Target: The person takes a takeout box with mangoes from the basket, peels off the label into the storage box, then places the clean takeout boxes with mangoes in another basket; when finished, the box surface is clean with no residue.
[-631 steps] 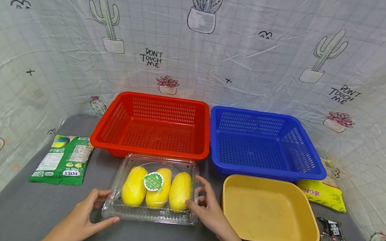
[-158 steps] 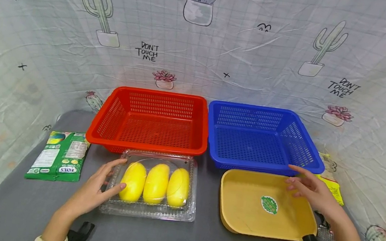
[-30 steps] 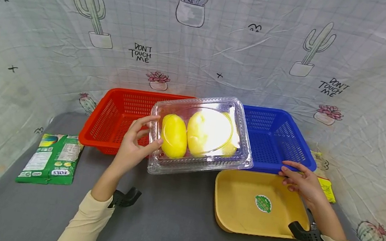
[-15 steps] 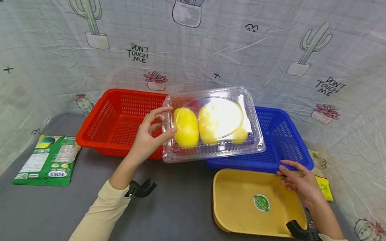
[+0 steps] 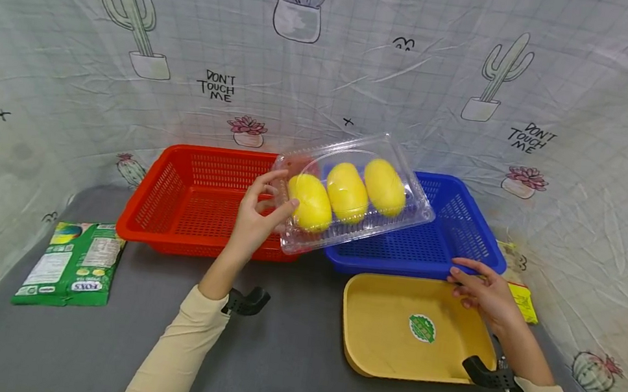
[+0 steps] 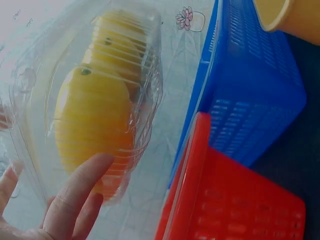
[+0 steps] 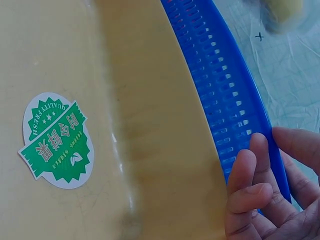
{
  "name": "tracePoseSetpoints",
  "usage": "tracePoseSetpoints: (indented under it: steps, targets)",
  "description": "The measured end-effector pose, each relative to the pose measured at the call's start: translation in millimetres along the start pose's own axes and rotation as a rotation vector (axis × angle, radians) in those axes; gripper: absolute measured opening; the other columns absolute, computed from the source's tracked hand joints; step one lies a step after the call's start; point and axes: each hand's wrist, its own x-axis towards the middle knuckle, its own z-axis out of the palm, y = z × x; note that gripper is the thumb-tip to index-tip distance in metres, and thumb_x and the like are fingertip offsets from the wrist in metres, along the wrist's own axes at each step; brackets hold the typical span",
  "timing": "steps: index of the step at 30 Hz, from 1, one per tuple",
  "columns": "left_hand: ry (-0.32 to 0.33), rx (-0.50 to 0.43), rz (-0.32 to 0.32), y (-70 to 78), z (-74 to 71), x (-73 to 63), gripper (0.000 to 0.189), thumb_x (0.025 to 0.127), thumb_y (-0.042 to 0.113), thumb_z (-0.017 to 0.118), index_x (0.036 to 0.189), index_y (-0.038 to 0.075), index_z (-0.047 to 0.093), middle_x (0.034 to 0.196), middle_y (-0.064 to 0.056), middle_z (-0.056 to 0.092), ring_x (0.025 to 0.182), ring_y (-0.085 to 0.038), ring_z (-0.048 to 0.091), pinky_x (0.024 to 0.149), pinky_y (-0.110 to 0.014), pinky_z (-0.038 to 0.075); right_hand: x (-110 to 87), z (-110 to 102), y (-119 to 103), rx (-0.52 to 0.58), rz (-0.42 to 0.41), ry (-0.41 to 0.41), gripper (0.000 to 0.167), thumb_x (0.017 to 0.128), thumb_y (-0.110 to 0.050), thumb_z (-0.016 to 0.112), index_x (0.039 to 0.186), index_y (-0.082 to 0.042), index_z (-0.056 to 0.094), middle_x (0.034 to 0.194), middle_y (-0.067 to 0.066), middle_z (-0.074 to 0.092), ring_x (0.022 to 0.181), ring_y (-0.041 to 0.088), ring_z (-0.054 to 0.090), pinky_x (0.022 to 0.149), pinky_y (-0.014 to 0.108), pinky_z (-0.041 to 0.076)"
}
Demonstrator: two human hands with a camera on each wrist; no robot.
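A clear plastic clamshell box [image 5: 369,227] with three yellow mangoes [image 5: 347,193] inside is raised and tilted, its right end higher. It overlaps both baskets in the head view. My left hand [image 5: 255,218] grips its left end, thumb on the front side and fingers behind. The blue basket [image 5: 411,268] stands at the back right; my right hand [image 5: 484,292] pinches its front rim near the right corner, as the right wrist view shows. In front of it, a yellow tray [image 5: 377,354] bears a green-and-white round sticker [image 7: 57,145] on its floor.
A red basket [image 5: 202,244] stands left of the blue one. A green snack bag [image 5: 73,264] lies at the far left. A yellow packet [image 5: 523,302] lies right of the blue basket, partly hidden. A printed curtain [image 5: 336,61] hangs behind everything.
The sticker went from the box lid to the tray. The box, earlier on the table, was lifted by my left hand and moved right and back. My right hand stays at the blue rim.
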Motion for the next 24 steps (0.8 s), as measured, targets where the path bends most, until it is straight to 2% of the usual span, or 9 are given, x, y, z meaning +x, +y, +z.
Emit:
tracePoseSetpoints:
  steps: [5,14,17,21,24]
  targets:
    - [0.003,-0.043,-0.02,-3.5,12.8,7.4,0.052,0.09,0.019,0.068,0.138,0.018,0.049,0.116,-0.011,0.041,0.104,-0.034,0.057,0.061,-0.03,0.059,-0.4,0.8,-1.1,-0.013,0.004,0.015,0.014,0.097,-0.021,0.062,0.105,-0.032,0.064,0.084,-0.003,0.072,0.064,0.011,0.065,0.052,0.021,0.048]
    - [0.018,-0.135,-0.063,-12.3,34.4,17.5,0.052,0.09,0.014,0.069,0.137,0.017,0.05,0.106,-0.009,0.04,0.089,-0.027,0.062,0.057,-0.029,0.058,1.6,0.0,0.3,-0.025,0.018,0.03,0.014,0.095,-0.024,0.065,0.108,-0.03,0.063,0.084,-0.004,0.071,0.065,0.012,0.065,0.052,0.021,0.05]
    - [0.025,-0.163,-0.081,-16.0,42.1,20.6,0.051,0.09,0.014,0.069,0.137,0.016,0.05,0.106,-0.009,0.04,0.089,-0.026,0.062,0.056,-0.029,0.058,1.2,-0.1,0.4,-0.033,0.019,0.034,0.013,0.095,-0.024,0.064,0.107,-0.031,0.063,0.084,-0.004,0.071,0.065,0.012,0.066,0.053,0.021,0.05]
    - [0.023,-0.171,-0.093,-21.7,52.8,25.7,0.052,0.09,0.016,0.07,0.138,0.015,0.05,0.106,-0.009,0.041,0.09,-0.025,0.062,0.056,-0.03,0.058,0.4,0.2,0.2,-0.019,0.015,0.038,0.014,0.096,-0.021,0.063,0.104,-0.032,0.065,0.084,-0.003,0.072,0.064,0.012,0.065,0.052,0.02,0.049]
    - [0.018,-0.173,-0.096,-26.3,60.5,29.7,0.054,0.089,0.016,0.07,0.139,0.013,0.049,0.105,-0.01,0.041,0.085,-0.024,0.062,0.056,-0.032,0.058,0.3,0.6,0.6,0.0,0.013,0.036,0.015,0.096,-0.019,0.062,0.104,-0.032,0.066,0.084,-0.003,0.072,0.064,0.012,0.065,0.052,0.02,0.049]
